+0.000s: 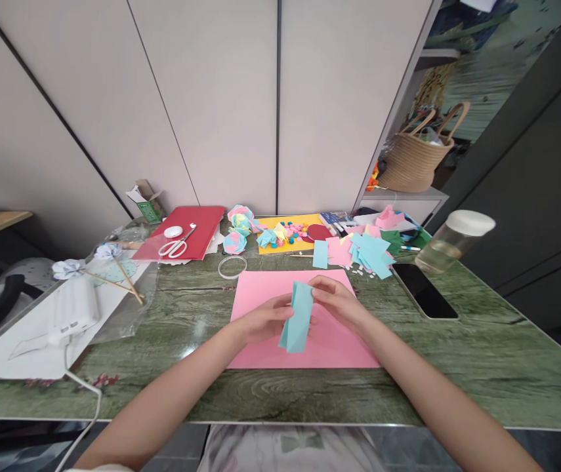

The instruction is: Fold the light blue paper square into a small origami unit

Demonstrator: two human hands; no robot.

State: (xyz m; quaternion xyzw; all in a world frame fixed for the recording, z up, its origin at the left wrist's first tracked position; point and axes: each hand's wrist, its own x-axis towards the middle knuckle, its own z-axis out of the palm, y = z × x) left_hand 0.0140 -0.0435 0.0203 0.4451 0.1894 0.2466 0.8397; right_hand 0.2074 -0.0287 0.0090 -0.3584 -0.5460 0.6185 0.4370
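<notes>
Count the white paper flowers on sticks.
2. One white paper flower on a wooden stick lies left of the white-handled scissors; the other lies farther left, beyond the white power bank. Clutter may hide more.

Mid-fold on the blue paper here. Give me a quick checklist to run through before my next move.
1. Grip: left hand and right hand both pinch the blue folded paper: ok.
2. Backing: pink sheet lies flat on the table under the paper: ok.
3. Edges lined up at the fold: cannot tell, the hands cover them.
4. Scissors out of the way, on the red folder far left: ok.
5. Phone and jar apart from the right arm: ok.
</notes>
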